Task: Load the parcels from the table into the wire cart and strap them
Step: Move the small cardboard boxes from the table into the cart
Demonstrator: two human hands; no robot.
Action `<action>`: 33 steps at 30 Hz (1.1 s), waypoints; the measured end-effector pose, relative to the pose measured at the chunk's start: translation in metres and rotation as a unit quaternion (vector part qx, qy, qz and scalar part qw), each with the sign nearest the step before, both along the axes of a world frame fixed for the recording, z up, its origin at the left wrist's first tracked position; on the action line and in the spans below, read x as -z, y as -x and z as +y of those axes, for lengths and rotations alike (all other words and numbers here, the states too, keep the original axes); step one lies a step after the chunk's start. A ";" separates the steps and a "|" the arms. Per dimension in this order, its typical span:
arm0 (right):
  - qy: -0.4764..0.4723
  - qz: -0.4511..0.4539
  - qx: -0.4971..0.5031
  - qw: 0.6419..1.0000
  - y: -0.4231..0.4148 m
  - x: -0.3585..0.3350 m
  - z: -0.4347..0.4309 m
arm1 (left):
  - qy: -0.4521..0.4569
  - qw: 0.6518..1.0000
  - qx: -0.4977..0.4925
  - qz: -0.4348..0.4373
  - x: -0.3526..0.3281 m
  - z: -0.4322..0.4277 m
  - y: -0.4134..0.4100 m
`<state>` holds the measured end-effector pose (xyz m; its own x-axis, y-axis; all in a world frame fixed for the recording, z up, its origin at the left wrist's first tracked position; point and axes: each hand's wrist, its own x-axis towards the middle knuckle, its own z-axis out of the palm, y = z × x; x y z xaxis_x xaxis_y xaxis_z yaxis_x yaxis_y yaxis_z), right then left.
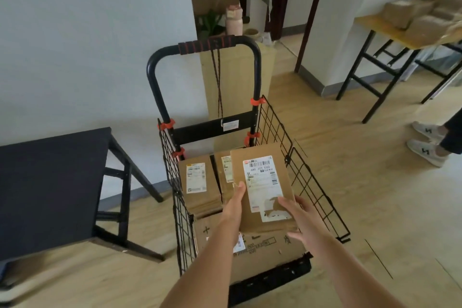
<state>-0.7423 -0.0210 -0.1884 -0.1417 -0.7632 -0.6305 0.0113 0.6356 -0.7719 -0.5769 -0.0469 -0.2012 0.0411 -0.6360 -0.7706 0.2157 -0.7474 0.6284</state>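
A black wire cart (310,182) stands in front of me with a tall handle. Inside lie a labelled brown parcel (197,182) at the left, another parcel (223,172) half covered beside it, and a large flat carton (265,252) at the near end. Both my hands hold a brown parcel with a white label (262,182) over the cart's right side. My left hand (235,201) grips its left edge, thumb on top. My right hand (297,217) holds its near right corner. A dark elastic strap (218,82) hangs from the handle.
A black table (50,182) stands at the left. At the far right a wooden table (390,32) carries several brown parcels. A person's shoes (427,142) stand on the floor at the right. A narrow wooden cabinet (237,75) is behind the cart.
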 end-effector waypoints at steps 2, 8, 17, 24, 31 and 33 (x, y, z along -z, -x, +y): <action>-0.009 0.004 -0.004 1.000 0.002 0.004 -0.011 | -0.006 1.000 0.015 0.002 0.004 -0.011 0.000; -0.020 0.034 0.023 0.999 0.011 0.015 -0.067 | 0.008 0.996 0.093 -0.012 0.014 -0.060 0.006; -0.006 0.075 0.016 0.997 0.023 0.060 -0.140 | 0.027 0.990 0.127 -0.060 0.041 -0.121 0.022; 0.023 0.196 -0.071 0.978 0.032 0.109 -0.213 | 0.011 0.982 0.125 -0.142 0.089 -0.183 0.045; 0.043 0.327 -0.151 0.932 0.022 0.147 -0.239 | -0.012 0.954 0.150 -0.258 0.136 -0.212 0.050; 0.043 0.346 -0.188 0.918 0.018 0.152 -0.238 | -0.023 0.938 0.179 -0.294 0.143 -0.212 0.051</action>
